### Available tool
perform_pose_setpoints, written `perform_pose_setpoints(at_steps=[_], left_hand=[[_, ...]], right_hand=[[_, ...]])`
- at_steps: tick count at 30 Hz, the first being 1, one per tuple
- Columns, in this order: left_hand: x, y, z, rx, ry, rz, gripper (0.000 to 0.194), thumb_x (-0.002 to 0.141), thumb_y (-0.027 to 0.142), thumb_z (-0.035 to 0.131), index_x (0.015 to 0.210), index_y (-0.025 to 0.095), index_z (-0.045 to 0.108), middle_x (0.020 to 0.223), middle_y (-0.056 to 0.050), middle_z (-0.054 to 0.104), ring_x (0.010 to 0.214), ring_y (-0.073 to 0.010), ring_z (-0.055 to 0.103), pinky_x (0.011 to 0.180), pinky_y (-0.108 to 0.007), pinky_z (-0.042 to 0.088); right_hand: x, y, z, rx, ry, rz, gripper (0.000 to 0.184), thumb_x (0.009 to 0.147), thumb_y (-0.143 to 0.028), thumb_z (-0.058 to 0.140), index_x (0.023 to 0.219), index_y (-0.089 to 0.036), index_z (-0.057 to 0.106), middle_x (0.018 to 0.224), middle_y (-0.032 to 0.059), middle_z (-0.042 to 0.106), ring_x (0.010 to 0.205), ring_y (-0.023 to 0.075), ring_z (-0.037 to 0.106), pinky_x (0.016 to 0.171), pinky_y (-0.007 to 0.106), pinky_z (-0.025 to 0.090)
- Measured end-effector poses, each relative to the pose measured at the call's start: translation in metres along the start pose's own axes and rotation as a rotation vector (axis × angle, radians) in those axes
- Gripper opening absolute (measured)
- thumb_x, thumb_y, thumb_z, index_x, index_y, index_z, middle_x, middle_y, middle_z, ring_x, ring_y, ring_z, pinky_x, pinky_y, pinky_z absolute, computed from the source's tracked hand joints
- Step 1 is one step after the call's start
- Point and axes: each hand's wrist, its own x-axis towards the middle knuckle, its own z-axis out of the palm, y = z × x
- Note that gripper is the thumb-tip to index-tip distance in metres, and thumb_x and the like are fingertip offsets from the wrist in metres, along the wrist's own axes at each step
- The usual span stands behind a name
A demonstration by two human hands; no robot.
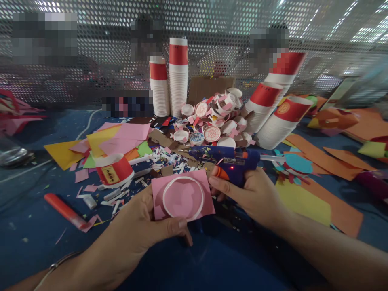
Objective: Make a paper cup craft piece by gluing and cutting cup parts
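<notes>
My left hand (151, 222) is closed on a pink paper piece (207, 198), its thumb along the lower edge. On that paper lies a white paper ring (166, 204), which looks like a cup rim. My right hand (257, 194) is wrapped round a blue glue gun (224, 155) with an orange trigger and a small red light. The gun's nozzle points left, above the scraps behind the pink paper. A clear glue stick (271, 158) sticks out of its back end. Just left of the pink paper stands a cut red paper cup (113, 171).
Stacked paper cups (178, 81) rise at the back, with more leaning stacks (266, 109) to the right. A heap of cut cup bottoms (212, 133) lies between them. Coloured paper sheets (127, 135), white scraps (157, 161) and a red marker-like tube (65, 211) cover the left; orange paper (330, 157) lies right.
</notes>
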Motion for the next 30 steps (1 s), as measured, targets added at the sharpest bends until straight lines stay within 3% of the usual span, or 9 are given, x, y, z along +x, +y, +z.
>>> perform_pose_setpoints(at_steps=[4,8,11,20,27,30], left_hand=[[-0.001,0.004,0.005,-0.097,0.060,-0.098,0.042,0.080,0.032,0.085,0.117,0.019,0.070,0.096,-0.006,0.075,0.075,-0.0204,0.070,0.074,-0.032,0.059],[-0.001,0.006,0.007,-0.232,0.161,-0.149,0.035,0.087,0.044,0.076,0.107,0.016,0.073,0.095,-0.011,0.074,0.076,-0.0262,0.072,0.074,-0.041,0.063],[0.000,0.005,0.006,-0.283,0.215,-0.176,0.037,0.086,0.044,0.076,0.110,0.016,0.075,0.095,-0.012,0.075,0.074,-0.0272,0.072,0.069,-0.041,0.064],[0.001,0.006,0.002,-0.210,0.161,-0.151,0.032,0.089,0.040,0.075,0.109,0.015,0.076,0.083,-0.010,0.076,0.072,-0.0262,0.073,0.072,-0.040,0.064],[0.003,0.012,-0.003,-0.240,0.192,-0.151,0.037,0.088,0.042,0.077,0.115,0.017,0.078,0.097,-0.015,0.080,0.075,-0.0275,0.077,0.063,-0.034,0.064],[0.005,0.015,-0.005,-0.230,0.245,-0.138,0.044,0.085,0.042,0.079,0.122,0.019,0.076,0.114,-0.017,0.078,0.084,-0.0308,0.076,0.061,-0.036,0.065]], right_hand=[[0.000,0.000,-0.001,-0.061,0.002,-0.039,0.019,0.091,-0.038,0.073,0.084,-0.020,0.071,0.072,-0.0005,0.072,0.061,0.0137,0.067,0.057,0.023,0.058],[-0.001,-0.002,-0.003,-0.173,0.020,-0.074,0.020,0.092,-0.036,0.072,0.081,-0.020,0.072,0.072,-0.0004,0.072,0.067,0.0155,0.067,0.061,0.025,0.056],[-0.001,-0.004,-0.003,-0.194,0.025,-0.078,0.017,0.091,-0.034,0.072,0.082,-0.020,0.071,0.074,-0.0002,0.073,0.068,0.0162,0.068,0.061,0.026,0.056],[-0.001,-0.002,-0.002,-0.050,-0.046,0.013,0.022,0.089,-0.038,0.076,0.080,-0.020,0.069,0.069,0.0001,0.070,0.057,0.0141,0.065,0.053,0.024,0.056],[-0.003,-0.007,-0.008,-0.056,-0.087,0.049,0.026,0.095,-0.043,0.068,0.081,-0.021,0.067,0.060,-0.0010,0.066,0.051,0.0126,0.063,0.046,0.022,0.053],[-0.004,-0.008,-0.011,-0.089,-0.109,0.036,0.029,0.096,-0.045,0.066,0.078,-0.021,0.066,0.058,-0.0013,0.065,0.049,0.0127,0.062,0.044,0.022,0.052]])
